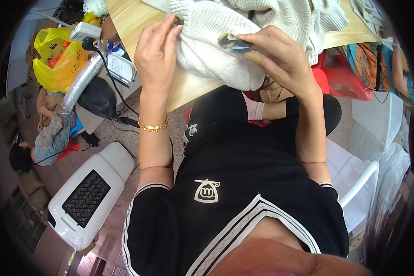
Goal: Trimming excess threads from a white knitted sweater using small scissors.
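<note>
Left hand: the left hand (155, 57) is raised at the garment's upper left edge, thumb and forefinger close together beside a small dark piece; whether they pinch it, I cannot tell.
Right hand: the right hand (285, 57) grasps a small shiny tool (239, 45) between thumb and fingers, over the knit.
Knit garment: the pale knit garment (216, 50) lies on the wood-grain table (193, 87), partly over its near edge.
Left side: a yellow plastic bag (55, 66).
</note>
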